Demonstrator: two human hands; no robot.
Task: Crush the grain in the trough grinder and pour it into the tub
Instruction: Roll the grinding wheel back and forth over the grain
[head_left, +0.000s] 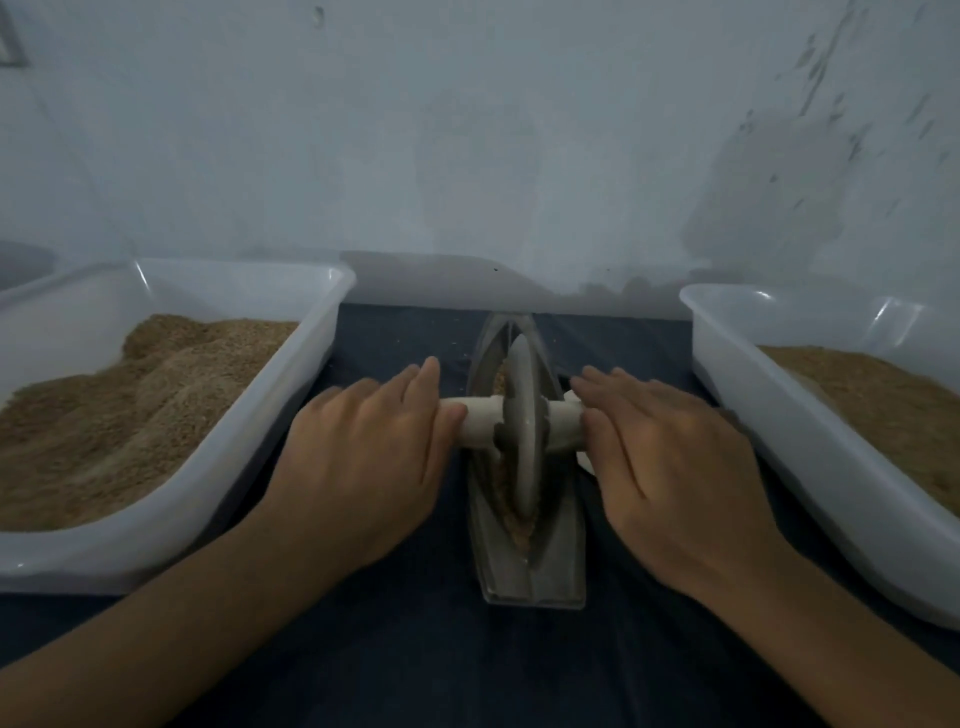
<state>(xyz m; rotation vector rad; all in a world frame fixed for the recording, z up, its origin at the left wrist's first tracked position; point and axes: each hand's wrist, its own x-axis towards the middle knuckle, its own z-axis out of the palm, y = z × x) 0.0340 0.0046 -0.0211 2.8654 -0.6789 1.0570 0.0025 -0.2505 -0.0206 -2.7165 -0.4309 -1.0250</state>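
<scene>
dark cloth under pale wall

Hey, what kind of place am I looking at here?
Probably a small hand grain-milling workspace: a trough grinder on dark cloth, plastic tubs of grain either side, against a bare wall.

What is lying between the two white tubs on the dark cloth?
In the head view, the trough grinder with its wheel, both hands on its handle: left hand, right hand.
</scene>
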